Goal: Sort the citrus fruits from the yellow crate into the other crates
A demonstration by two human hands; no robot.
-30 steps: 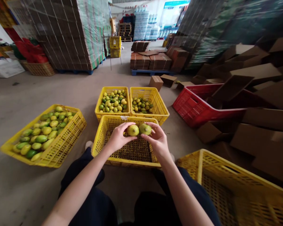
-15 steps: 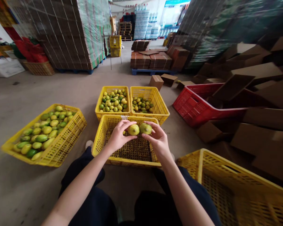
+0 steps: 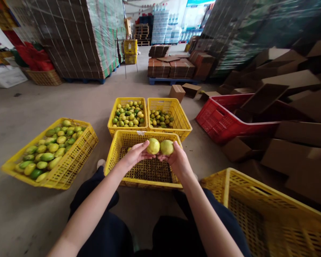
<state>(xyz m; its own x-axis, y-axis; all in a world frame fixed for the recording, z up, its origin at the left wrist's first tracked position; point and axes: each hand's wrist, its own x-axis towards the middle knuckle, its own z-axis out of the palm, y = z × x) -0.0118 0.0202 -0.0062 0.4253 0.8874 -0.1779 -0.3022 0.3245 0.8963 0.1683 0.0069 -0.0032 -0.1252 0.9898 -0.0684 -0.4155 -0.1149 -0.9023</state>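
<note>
My left hand [image 3: 135, 156] holds a yellow-green lemon [image 3: 153, 146] and my right hand [image 3: 178, 161] holds a second one [image 3: 167, 147]. The two fruits are side by side and touching, raised above a nearly empty yellow crate [image 3: 115, 157] between my knees. One small fruit lies in its far left corner. Both palms face up under the lemons.
Behind it stand two yellow crates [image 3: 127, 101] [image 3: 182, 119] with smaller lemons. A full yellow crate [image 3: 69, 160] sits to the left, an empty one [image 3: 256, 200] at the near right. A red crate [image 3: 216, 121] and cardboard boxes [image 3: 296, 150] lie to the right. Stacked pallets stand beyond.
Both hands have turned palm up and lifted the two lemons a little, so the fruits now sit on top of the fingers instead of under them.
</note>
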